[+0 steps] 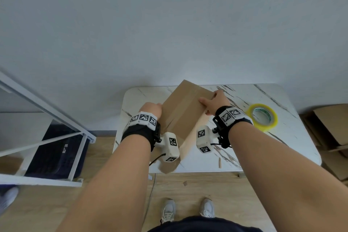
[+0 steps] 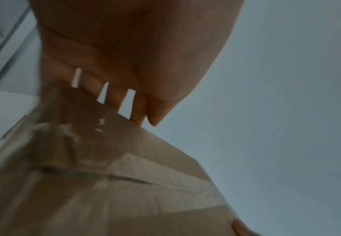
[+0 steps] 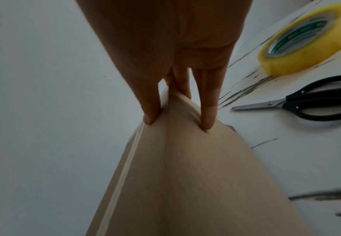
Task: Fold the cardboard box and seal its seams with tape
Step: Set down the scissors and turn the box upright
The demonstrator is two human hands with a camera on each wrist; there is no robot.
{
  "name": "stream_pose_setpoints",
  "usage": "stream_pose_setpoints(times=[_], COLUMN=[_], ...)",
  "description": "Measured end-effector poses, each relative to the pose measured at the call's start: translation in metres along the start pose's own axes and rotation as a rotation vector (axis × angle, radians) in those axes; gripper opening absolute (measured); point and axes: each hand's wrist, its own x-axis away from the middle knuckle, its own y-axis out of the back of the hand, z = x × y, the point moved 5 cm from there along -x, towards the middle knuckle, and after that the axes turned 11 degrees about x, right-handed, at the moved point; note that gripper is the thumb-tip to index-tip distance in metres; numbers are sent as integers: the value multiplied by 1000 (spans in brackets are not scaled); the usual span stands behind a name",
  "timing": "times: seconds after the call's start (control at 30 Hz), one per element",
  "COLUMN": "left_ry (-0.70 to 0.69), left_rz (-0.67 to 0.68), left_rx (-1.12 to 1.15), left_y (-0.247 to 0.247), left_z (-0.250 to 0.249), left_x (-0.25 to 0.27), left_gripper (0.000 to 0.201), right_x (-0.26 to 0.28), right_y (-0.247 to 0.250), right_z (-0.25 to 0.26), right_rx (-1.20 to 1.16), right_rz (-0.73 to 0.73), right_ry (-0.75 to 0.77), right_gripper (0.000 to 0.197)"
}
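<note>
I hold a folded brown cardboard box [image 1: 182,111] tilted on one corner over the marble table [image 1: 244,96]. My left hand [image 1: 151,109] grips its left side; in the left wrist view the fingers [image 2: 113,99] pass behind the box's edge and the thumb lies in front. Shiny clear tape [image 2: 74,143] covers the seam there. My right hand [image 1: 212,100] pinches the upper right edge, with thumb and a finger [image 3: 208,111] on either side of the box [image 3: 185,175]. A yellow tape roll [image 1: 268,126] lies flat on the table to the right.
Black scissors [image 3: 315,102] lie on the table near the tape roll [image 3: 298,52]. A small wooden stick [image 1: 219,162] rests near the table's front edge. A white metal frame [image 1: 47,111] stands at the left. Flat cardboard pieces [image 1: 331,124] lie on the floor at the right.
</note>
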Motion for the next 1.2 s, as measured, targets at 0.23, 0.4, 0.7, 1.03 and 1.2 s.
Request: stream_pose_setpoints(times=[0.23, 0.4, 0.7, 1.03, 1.2], left_ry=[-35, -108, -305, -36, -20], left_rz=[-46, 30, -123, -12, -119], left_rx=[180, 371, 471, 287, 308], left_y=[7, -2, 22, 1, 12], left_z=[5, 9, 0, 63, 63], left_x=[0, -2, -6, -32, -37], left_gripper=[30, 28, 37, 36, 39], right_x=[-2, 3, 12, 18, 13], right_y=[5, 8, 30, -13, -2], right_z=[-22, -20, 4, -34, -36], right_rx=[-85, 93, -105, 267, 402], right_rz=[-195, -101, -130, 109, -10], right_ry=[-195, -133, 85, -44, -26], right_gripper=[86, 68, 63, 23, 30])
